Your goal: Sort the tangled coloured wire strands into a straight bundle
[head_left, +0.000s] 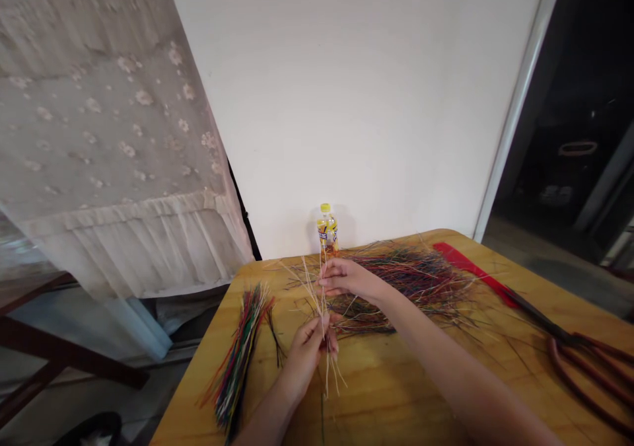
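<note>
Pinching a near-upright bundle of pale strands (323,304) above the wooden desk (396,396), the left hand (303,360) is clamped around its lower part; the right hand (349,279) reaches across its upper end, though whether it grips is unclear.

Left hand (304,360): low, near centre of view, fingers (311,332) curled inward, closed.
Right hand (349,277): higher, just above and beyond the left, reaching leftward, palm down, fingers nearly straight.
Left forearm (265,419): bare, rising from the bottom edge.
Right forearm (436,340): bare, slanting in from lower right.
</note>
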`<state>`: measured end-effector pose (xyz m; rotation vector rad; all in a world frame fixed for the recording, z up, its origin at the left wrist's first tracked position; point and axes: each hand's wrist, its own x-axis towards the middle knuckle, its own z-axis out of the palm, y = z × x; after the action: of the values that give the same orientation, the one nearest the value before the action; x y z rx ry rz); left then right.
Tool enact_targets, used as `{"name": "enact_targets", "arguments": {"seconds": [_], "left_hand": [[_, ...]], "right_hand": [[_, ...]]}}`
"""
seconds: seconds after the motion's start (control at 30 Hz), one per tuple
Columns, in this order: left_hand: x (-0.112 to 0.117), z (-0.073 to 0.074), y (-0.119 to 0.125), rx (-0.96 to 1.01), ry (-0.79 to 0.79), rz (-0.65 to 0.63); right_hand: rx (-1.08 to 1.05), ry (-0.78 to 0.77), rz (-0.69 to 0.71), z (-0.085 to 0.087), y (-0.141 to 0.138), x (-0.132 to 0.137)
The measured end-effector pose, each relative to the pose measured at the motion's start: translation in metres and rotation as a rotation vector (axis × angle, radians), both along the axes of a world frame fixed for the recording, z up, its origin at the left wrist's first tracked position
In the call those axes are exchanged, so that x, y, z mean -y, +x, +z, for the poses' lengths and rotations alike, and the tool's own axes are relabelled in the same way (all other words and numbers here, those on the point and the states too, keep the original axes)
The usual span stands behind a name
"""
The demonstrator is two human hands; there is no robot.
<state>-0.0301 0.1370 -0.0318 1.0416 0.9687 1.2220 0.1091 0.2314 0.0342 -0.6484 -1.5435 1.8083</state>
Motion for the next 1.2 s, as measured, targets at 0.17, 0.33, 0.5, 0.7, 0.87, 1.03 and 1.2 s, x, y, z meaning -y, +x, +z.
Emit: {"name": "enact_targets", "arguments": {"seconds": [0.17, 0.33, 0.5, 0.7, 0.87, 1.03, 1.2], "left_hand": [[0.002, -0.001, 0.001, -0.082, -0.008, -0.071], [0.003, -0.002, 0.001, -0.149, -0.007, -0.106], [0.005, -0.001, 0.003, -0.190, -0.037, -0.146], [0.003, -0.001, 0.002, -0.169, -0.027, -0.109], [0.002, -0.003, 0.000, -0.155, -0.029, -0.094], [0.000, -0.005, 0.000, -0.151, -0.051, -0.071], [0.000, -0.003, 0.000, -0.155, -0.037, -0.065]], "right_hand": [[-0.034, 0.005, -0.027, 0.003, 0.004, -0.001], [-0.153, 0.030, -0.221, 0.014, 0.021, -0.007], [-0.304, 0.095, -0.511, 0.023, 0.050, -0.022], [-0.485, 0.140, -0.851, 0.033, 0.094, -0.031], [-0.271, 0.124, -0.737, 0.035, 0.109, -0.031], [-0.014, 0.134, -0.536, 0.026, 0.085, -0.027], [0.306, 0.310, -0.356, 0.019, 0.079, -0.029]]}}
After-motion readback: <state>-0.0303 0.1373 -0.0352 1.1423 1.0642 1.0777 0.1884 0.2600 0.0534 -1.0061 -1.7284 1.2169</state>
